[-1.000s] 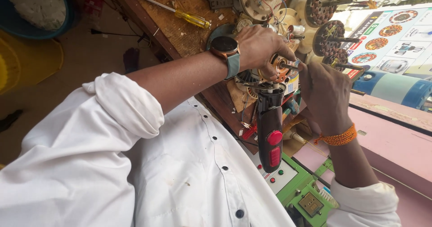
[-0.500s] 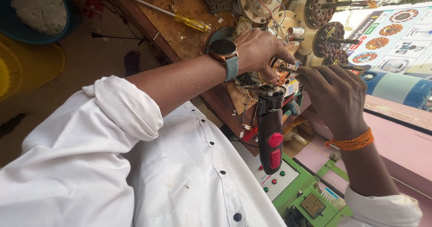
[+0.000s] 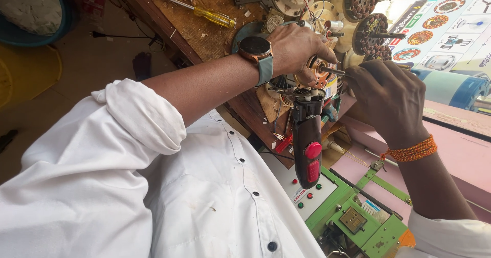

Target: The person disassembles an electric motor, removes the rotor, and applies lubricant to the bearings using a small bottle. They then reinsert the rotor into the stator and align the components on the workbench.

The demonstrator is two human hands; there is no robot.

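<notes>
Blue basin (image 3: 36,33) of white stuff (image 3: 23,4), far from hands.

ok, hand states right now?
Left hand: closed on a small coppery round part.
Right hand: closed on a thin metal tool at that part.

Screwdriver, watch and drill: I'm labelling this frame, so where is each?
Screwdriver (image 3: 217,17): head view, yellow handle.
Watch (image 3: 254,47): head view, dial face.
Drill (image 3: 310,145): head view, dark body above red button.
</notes>
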